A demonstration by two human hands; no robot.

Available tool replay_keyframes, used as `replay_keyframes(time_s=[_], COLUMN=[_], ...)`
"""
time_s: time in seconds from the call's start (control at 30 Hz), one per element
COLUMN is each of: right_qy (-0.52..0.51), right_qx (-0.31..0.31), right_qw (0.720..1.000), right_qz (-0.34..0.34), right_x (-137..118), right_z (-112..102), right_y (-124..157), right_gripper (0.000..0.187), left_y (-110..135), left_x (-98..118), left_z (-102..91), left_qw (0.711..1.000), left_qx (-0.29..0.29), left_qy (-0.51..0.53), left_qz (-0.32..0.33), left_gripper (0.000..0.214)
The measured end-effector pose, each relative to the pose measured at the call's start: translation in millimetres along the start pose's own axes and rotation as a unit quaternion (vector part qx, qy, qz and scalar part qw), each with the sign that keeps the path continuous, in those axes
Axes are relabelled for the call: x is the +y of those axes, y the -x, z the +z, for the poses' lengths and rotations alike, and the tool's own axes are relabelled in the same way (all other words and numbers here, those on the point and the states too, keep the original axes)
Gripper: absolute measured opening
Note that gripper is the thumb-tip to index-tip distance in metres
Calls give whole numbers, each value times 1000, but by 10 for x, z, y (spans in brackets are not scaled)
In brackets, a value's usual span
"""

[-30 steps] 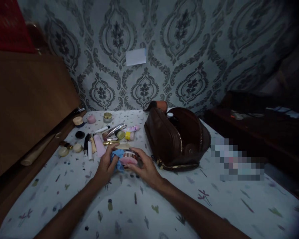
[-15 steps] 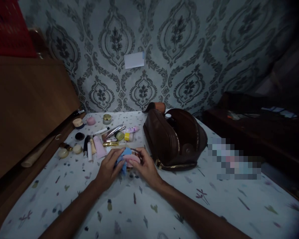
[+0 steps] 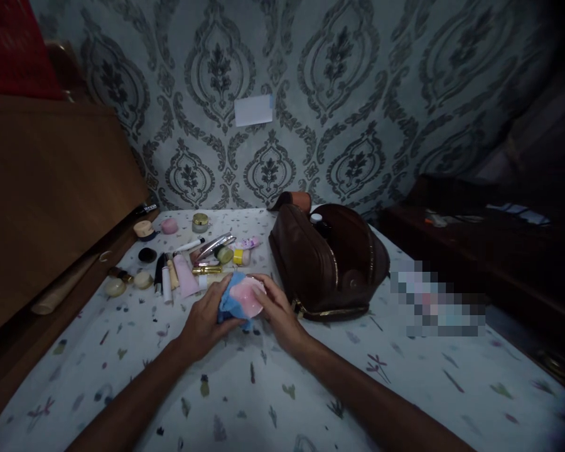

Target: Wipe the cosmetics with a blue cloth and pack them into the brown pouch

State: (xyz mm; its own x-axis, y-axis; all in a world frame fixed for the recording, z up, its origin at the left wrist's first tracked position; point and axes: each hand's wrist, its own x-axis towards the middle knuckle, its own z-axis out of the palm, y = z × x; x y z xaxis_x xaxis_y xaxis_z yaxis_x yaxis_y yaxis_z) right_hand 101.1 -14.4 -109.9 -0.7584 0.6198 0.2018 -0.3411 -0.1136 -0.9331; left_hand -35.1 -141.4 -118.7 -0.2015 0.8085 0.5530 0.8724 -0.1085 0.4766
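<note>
Between both hands, just above the table, is a shiny pink round item (image 3: pixel 250 297), perhaps a compact; its kind is not clear. My left hand (image 3: pixel 206 319) is closed on a crumpled blue cloth (image 3: pixel 231 302), which lies against the left part of the pink item. With fingers behind the rim and thumb over its face, my right hand (image 3: pixel 280 317) grips the pink item from the right. Part of the rim is hidden by the cloth and fingers. Beyond my hands lie a pink tube (image 3: pixel 186 276) and a gold tube (image 3: pixel 207 269).
A brown zip bag (image 3: pixel 306 263) stands open on the right, with a white-capped bottle (image 3: pixel 316 219) inside. Jars such as a gold-lidded one (image 3: pixel 200 222) and several cosmetics lie at the back left. A wooden cabinet (image 3: pixel 56 207) borders the left side.
The pink item has been tilted so its face shows more fully. My left hand and the blue cloth have shifted over its left part. The view has moved slightly.
</note>
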Motion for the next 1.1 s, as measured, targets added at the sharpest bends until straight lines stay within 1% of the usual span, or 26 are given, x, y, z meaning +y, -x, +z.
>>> replay_keyframes(time_s=[0.13, 0.23, 0.3, 0.4, 0.47, 0.53, 0.63, 0.67, 0.73, 0.8, 0.87, 0.97, 1.03, 1.1], right_qy=[-38, -89, -130, -175, -180, -180, -190, -194, -199, -199, -190, -164, -156, -162], right_qx=[13, 2, -17, -70, -99, -107, -99, -95, -87, -77, -82, -114, -133, -129], right_qw=[998, 991, 982, 969, 965, 964, 962, 961, 961, 962, 963, 966, 963, 960], right_qz=[48, 102, 133, 159, 164, 166, 172, 172, 171, 171, 171, 165, 175, 187], right_x=[-48, -102, -124, -103, -64, -29, -9, -11, -18, -27, -33, -39, -40, -43], right_z=[-3, 3, 11, 22, 25, 29, 41, 46, 54, 55, 49, 34, 28, 22], right_y=[-6, -2, 5, 15, 19, 24, 34, 38, 45, 50, 51, 44, 37, 29], right_gripper=[35, 37, 40, 52, 49, 46, 46, 45, 44, 44, 47, 49, 48, 45], left_y=[-11, -29, -48, -76, -85, -85, -76, -72, -66, -65, -67, -75, -81, -84], left_x=[-9, 12, 37, 70, 77, 71, 53, 49, 51, 60, 67, 61, 49, 43], left_z=[-56, -92, -124, -175, -197, -204, -189, -178, -153, -127, -113, -125, -148, -172], left_qw=[999, 997, 997, 995, 993, 991, 991, 992, 995, 996, 997, 995, 994, 993], left_qx=[15, 26, 36, 63, 82, 96, 86, 76, 54, 47, 48, 48, 57, 67], left_qy=[41, 64, 73, 81, 87, 93, 98, 98, 87, 71, 64, 82, 92, 93], left_qz=[16, 18, 11, 0, -1, 3, 11, 15, 21, 22, 18, 17, 13, 14], left_gripper=[70, 62, 54, 39, 31, 27, 30, 36, 58, 74, 73, 64, 60, 56])
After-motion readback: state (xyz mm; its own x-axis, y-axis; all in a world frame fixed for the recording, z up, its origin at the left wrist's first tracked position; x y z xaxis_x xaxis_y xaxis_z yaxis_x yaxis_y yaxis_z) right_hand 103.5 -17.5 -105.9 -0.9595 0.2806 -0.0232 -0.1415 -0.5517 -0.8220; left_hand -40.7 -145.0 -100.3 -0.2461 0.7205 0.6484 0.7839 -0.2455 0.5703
